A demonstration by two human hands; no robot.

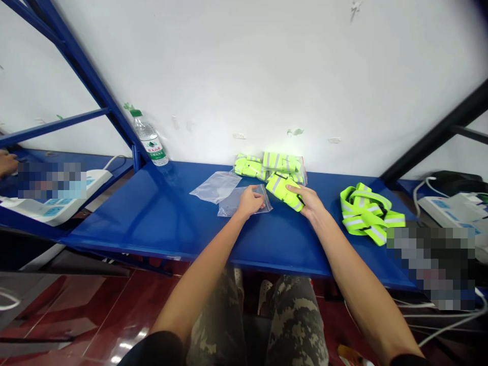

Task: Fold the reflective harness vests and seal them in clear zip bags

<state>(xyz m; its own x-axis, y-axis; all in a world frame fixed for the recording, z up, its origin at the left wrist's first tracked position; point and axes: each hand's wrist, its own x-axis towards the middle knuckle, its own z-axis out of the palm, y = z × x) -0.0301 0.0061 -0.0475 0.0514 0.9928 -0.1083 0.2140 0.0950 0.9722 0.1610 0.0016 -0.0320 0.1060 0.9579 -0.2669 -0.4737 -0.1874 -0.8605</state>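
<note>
No legible text, label on the plastic water bottle [154,148] too blurred to read

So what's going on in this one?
A person's left hand rests on a clear plastic bag while the right hand touches a folded neon-yellow reflective strap on a blue metal bench. Bagged reflective straps lie behind, a second bag beside, and a loose strap tangle to the right. Another person's hand shows at far left.

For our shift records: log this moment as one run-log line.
left hand: on clear zip bag | right hand: on folded hi-vis strap | nearby: bagged hi-vis straps, loose hi-vis strap
</note>
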